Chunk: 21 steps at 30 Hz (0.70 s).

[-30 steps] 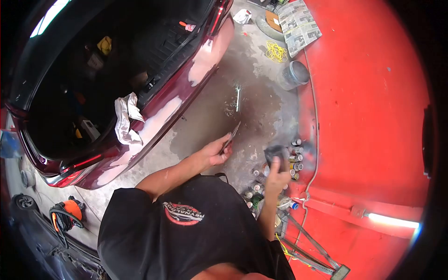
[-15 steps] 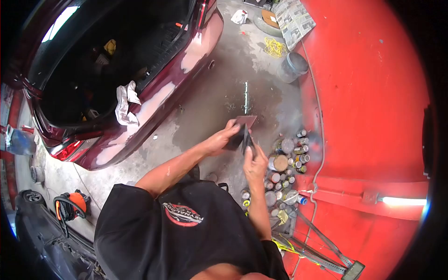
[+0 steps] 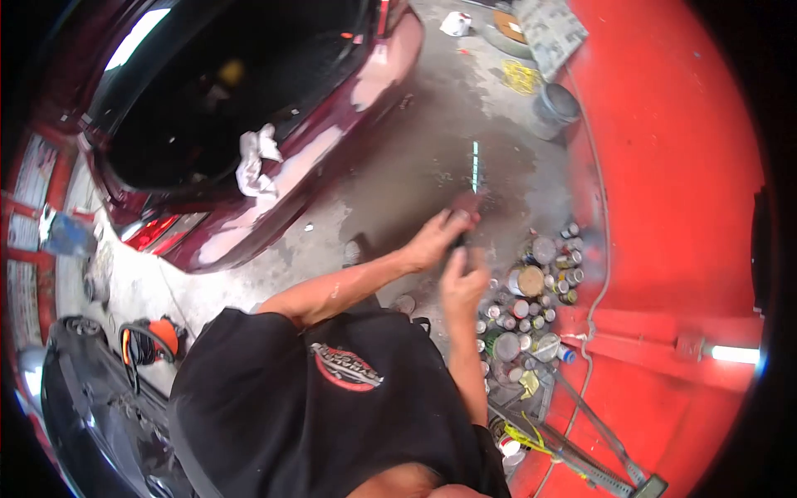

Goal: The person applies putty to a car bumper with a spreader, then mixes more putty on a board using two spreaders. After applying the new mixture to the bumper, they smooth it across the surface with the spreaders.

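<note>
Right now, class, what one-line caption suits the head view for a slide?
Left hand and right hand, blurred and close together, between a patchy maroon car and a red wall.

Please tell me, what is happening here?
A person in a black shirt brings both hands close together. The left hand seems to hold a small reddish piece; motion blur hides what the right hand holds. Nearby, a maroon car stands open at the rear, with pale patches and a white cloth on its edge.
</note>
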Each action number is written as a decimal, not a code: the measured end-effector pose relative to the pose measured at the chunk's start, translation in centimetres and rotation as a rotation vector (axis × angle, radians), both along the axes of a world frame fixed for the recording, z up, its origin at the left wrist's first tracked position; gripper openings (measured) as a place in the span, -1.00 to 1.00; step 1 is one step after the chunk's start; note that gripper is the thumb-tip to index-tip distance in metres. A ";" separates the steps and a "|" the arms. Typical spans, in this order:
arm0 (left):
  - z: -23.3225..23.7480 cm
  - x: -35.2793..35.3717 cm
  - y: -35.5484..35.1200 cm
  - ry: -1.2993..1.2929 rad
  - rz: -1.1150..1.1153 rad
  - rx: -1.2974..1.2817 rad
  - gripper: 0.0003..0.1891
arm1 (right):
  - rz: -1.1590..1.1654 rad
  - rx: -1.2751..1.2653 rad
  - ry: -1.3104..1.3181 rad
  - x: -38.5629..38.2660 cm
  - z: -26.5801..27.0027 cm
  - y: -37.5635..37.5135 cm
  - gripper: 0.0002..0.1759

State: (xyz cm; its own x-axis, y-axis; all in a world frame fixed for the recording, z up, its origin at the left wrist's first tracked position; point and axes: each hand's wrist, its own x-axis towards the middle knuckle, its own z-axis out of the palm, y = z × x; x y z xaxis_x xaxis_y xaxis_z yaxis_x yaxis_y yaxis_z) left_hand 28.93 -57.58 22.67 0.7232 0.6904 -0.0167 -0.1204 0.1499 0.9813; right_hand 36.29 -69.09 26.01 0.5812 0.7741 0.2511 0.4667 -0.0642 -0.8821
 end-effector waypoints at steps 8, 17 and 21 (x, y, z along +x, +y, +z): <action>1.7 -2.8 0.1 0.080 0.340 -0.237 -0.45 | -0.273 -0.082 0.521 8.0 -0.5 -3.9 -0.39; -1.9 -3.5 2.6 -0.157 0.108 -0.596 -0.63 | -0.031 -0.005 0.972 1.5 -6.0 0.4 -0.62; -8.2 -7.2 8.8 0.129 0.127 -0.063 -0.43 | -0.269 -0.178 0.824 2.4 -6.5 2.8 -0.60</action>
